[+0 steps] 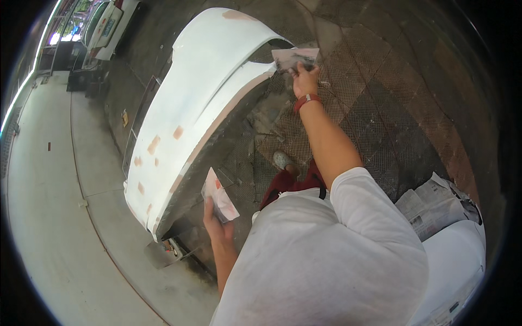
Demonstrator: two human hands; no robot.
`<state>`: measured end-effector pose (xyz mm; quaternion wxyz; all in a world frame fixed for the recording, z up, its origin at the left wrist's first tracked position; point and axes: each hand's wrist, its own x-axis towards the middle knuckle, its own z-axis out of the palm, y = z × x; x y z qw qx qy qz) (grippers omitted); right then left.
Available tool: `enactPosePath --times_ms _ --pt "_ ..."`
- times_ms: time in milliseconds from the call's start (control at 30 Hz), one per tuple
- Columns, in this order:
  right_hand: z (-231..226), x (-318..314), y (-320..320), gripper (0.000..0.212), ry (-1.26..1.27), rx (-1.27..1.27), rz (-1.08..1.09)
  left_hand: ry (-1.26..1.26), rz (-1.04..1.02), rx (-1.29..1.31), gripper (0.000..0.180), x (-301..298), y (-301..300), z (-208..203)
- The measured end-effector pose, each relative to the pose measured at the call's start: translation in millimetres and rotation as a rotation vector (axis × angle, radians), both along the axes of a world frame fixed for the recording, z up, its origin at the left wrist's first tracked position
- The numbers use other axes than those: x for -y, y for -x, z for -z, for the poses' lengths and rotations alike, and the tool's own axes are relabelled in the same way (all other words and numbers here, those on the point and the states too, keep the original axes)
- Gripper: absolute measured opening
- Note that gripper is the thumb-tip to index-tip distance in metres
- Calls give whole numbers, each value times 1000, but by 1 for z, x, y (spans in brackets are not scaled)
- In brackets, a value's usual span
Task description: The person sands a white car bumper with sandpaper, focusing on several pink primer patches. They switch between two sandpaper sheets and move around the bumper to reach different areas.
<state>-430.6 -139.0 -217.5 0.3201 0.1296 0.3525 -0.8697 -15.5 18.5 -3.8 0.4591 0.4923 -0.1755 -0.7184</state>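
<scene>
A white car bumper [201,87] with several tan-pink filler patches is propped in front of me, running from near left to far centre. My right hand [306,81], a red band on its wrist, is closed on the lower edge of a flat pinkish putty spreader [296,56] with dark smears. The spreader is at the bumper's far right end; whether it touches cannot be told. Lower left, my left hand [216,223] grips a thin flat putty board [219,196] with pink and red smears, held tilted beside the bumper's near side.
Metal grating [353,81] covers much of the floor on the right. A white panel [457,261] with newspaper [429,206] over it stands close at my right. A pale wall [43,179] runs along the left, and a parked car [106,30] is at the far left.
</scene>
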Motion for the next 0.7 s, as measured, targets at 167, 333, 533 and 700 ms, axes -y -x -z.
enactPosePath --times_ms 167,333,533,700 --pt "1 10 0 55 -20 -64 -172 21 0 106 44 15 14 -3" --pt "4 12 4 61 -86 -155 -252 21 107 107 48 28 33 3" --pt "32 -19 -7 62 -375 -486 -623 31 249 93 51 50 91 5" --pt "5 -157 -18 52 -108 -38 -652 59 298 23 51 54 117 12"
